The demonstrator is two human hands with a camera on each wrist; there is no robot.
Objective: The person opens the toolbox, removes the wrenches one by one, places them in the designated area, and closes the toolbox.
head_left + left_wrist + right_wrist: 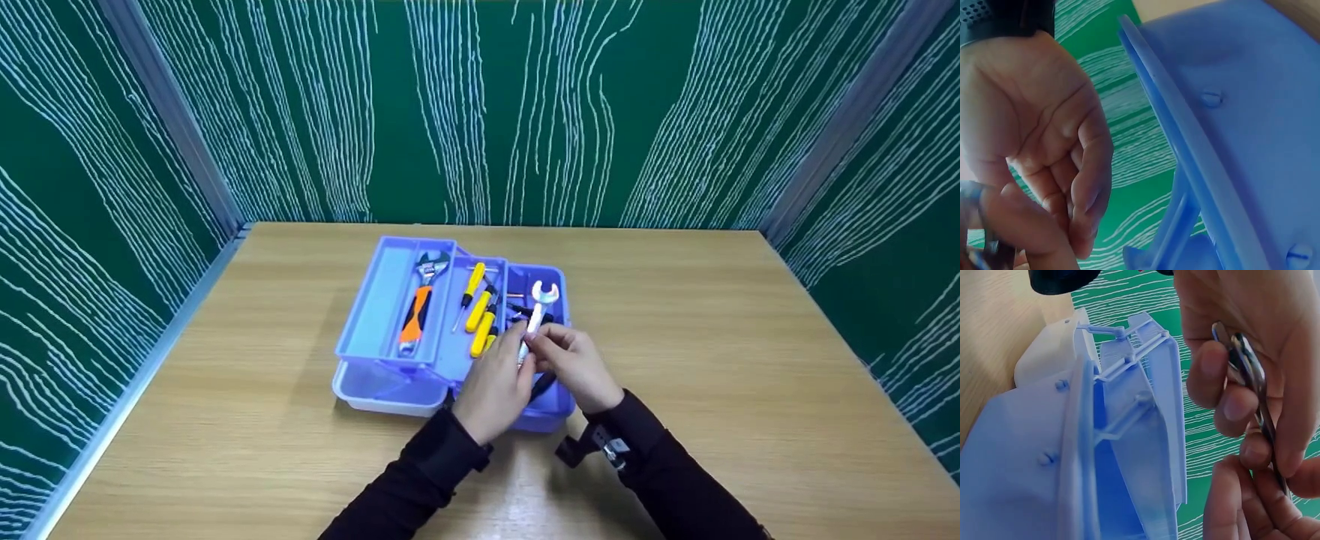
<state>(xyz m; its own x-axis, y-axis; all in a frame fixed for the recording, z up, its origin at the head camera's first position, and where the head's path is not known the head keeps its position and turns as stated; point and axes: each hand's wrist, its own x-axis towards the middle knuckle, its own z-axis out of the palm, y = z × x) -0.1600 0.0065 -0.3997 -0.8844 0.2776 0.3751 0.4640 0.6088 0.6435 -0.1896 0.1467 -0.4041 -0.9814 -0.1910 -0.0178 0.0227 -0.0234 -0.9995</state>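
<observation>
Both hands hold a silver open-end wrench point(541, 301) over the right side of an open purple toolbox point(555, 424). Its forked end points up and away in the head view. My left hand point(495, 390) grips the lower shank from the left, fingers hiding part of it. My right hand point(581, 367) pinches the shank from the right with thumb and fingertips. In the right wrist view, the wrench point(1266, 427) runs along the right hand's fingers point(1235, 404) to the left hand's fingers point(1272, 509) below. Only a blurred bit of metal shows in the left wrist view.
An adjustable wrench point(415, 319) with an orange and black handle lies in the toolbox's left tray. Several yellow-handled screwdrivers point(480, 311) fill the middle tray. Dark tools lie in the right compartment, partly behind the hands. The wooden table point(697, 322) meets green patterned panels point(517, 150).
</observation>
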